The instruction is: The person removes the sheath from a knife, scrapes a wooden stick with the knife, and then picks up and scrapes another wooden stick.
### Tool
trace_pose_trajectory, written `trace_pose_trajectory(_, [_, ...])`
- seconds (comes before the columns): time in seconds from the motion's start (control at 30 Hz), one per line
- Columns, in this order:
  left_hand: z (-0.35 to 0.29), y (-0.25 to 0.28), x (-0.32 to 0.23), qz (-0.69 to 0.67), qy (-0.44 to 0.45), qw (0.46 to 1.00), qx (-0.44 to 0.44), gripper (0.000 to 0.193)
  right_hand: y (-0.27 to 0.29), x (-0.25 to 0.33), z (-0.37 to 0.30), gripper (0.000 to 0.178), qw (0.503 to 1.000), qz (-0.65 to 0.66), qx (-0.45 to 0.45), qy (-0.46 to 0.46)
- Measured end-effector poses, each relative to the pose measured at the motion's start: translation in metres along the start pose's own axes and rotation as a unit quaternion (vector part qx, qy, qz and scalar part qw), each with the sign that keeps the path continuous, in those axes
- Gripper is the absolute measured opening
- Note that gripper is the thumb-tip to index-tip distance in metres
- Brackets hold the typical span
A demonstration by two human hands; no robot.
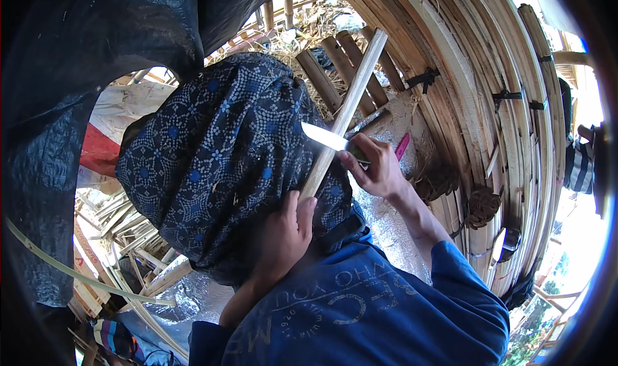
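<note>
A long pale wooden stick [360, 86] slants up and away from my lap. Its near end is in my left hand [286, 231], with the fingers closed round it. My right hand [376, 166] grips the dark handle of a knife [322, 135]. The bright blade lies across the stick around its middle, its tip pointing left. Whether the edge bites into the wood I cannot tell. Beneath the stick, a dark blue patterned cloth [225, 154] covers my legs.
Long wooden strips [476, 76], tied with black bands, curve along the right side. Beyond the stick lie several bamboo pieces [320, 80]. A pink object [402, 146] is just past my right hand. Black sheeting [129, 25] hangs at left, above scattered wood scraps [138, 244].
</note>
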State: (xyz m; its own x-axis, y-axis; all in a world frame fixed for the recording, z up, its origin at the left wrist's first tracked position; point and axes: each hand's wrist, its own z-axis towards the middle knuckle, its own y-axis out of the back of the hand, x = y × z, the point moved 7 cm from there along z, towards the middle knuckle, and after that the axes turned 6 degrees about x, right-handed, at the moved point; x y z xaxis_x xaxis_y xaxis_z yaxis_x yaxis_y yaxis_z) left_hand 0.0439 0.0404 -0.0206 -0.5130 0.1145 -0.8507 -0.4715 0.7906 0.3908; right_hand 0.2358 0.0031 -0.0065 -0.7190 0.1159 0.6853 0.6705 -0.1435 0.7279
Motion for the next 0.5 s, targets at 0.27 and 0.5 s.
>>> trace_pose_trajectory(0.27, [-0.004, -0.007, -0.014, 0.090, -0.040, 0.995, -0.011, 0.022, -0.005, 0.026, -0.007, 0.032, 0.993, -0.065, 0.098, 0.022])
trace_pose_trajectory(0.5, [-0.002, -0.008, -0.012, 0.096, -0.029, 0.994, -0.033, 0.022, 0.012, -0.001, 0.006, 0.035, 0.991, -0.056, 0.117, -0.028])
